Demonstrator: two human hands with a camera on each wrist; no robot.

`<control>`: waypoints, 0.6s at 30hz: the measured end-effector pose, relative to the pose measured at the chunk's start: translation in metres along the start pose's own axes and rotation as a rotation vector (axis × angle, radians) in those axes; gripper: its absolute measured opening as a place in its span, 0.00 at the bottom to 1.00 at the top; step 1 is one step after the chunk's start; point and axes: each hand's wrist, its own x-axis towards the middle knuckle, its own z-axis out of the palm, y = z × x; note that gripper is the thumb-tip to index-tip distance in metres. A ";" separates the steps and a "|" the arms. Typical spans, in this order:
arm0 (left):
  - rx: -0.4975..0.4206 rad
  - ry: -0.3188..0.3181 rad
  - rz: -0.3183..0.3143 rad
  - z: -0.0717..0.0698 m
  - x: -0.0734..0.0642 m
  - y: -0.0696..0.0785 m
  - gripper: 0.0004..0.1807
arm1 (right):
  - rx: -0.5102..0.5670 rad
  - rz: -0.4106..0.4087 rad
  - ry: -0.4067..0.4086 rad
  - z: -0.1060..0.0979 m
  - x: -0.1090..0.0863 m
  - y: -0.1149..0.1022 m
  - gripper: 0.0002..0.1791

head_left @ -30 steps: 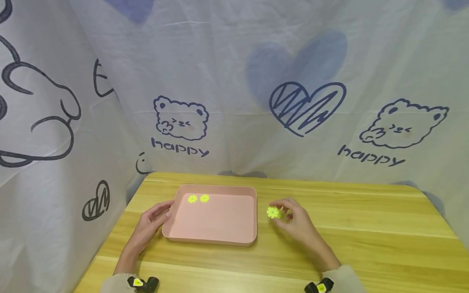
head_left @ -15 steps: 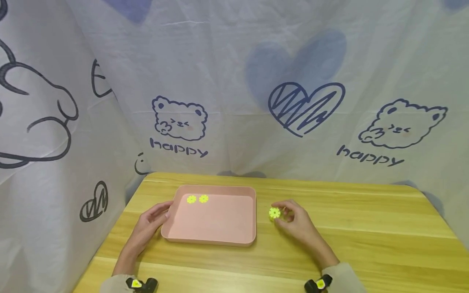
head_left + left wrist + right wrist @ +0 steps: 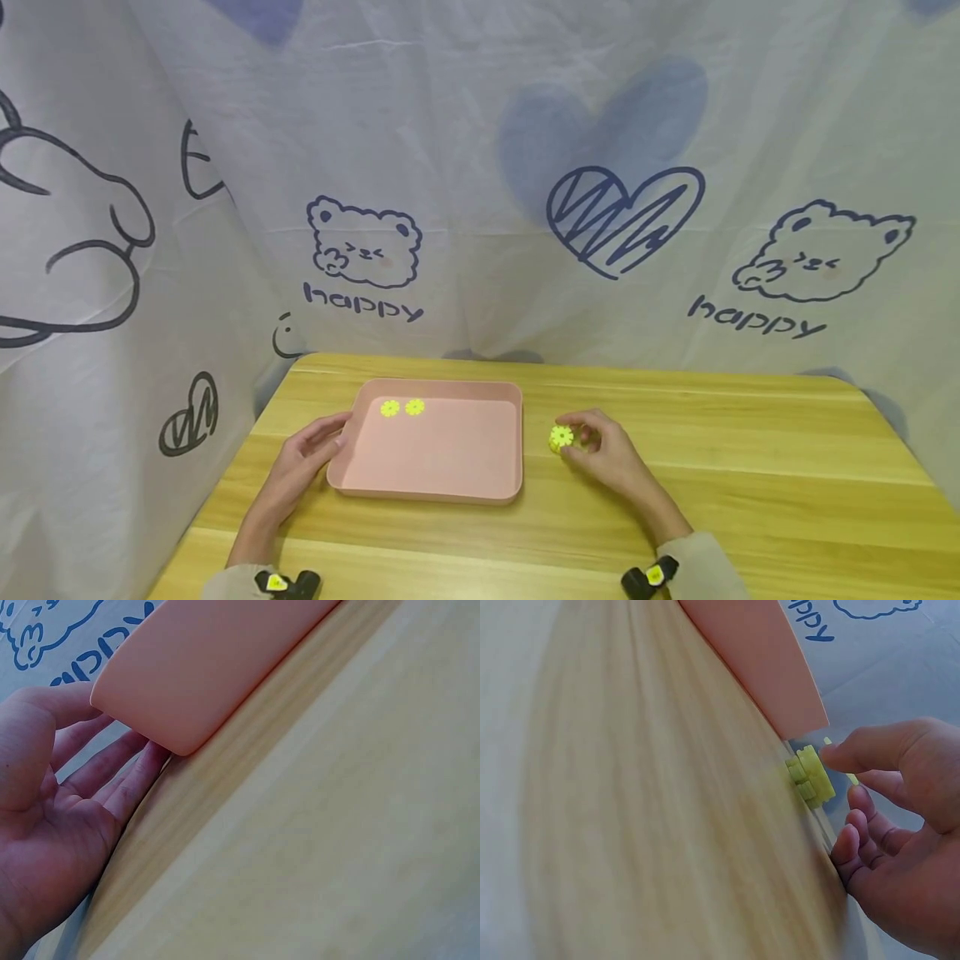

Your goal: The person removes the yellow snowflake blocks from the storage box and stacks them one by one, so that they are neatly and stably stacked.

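A shallow pink tray (image 3: 427,492) lies on the wooden table with two yellow flower-shaped discs, a left disc (image 3: 390,408) and a right disc (image 3: 415,407), near its back left corner. My left hand (image 3: 303,454) rests against the outside of the tray's left wall, fingers fairly straight; in the left wrist view its thumb and fingertips are partly hidden behind the tray corner. To the right of the tray, my right hand (image 3: 603,454) pinches a thin yellow flower-shaped disc (image 3: 853,778) between thumb and fingers. A small stack of similar discs (image 3: 810,778) stands right beside those fingertips.
The wooden table (image 3: 720,467) reaches well to the right of the hands. A pale curtain (image 3: 480,167) with printed bears and hearts hangs behind and to the left of it. A camera (image 3: 296,583) is strapped to each wrist.
My right hand has shifted slightly to the right against the tray, with its disc now over the stack. The left hand stays at the tray's side; the whole view has drifted a little.
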 end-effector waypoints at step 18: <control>-0.006 0.006 0.004 0.000 0.001 -0.001 0.27 | 0.008 0.033 -0.029 0.001 0.000 -0.002 0.20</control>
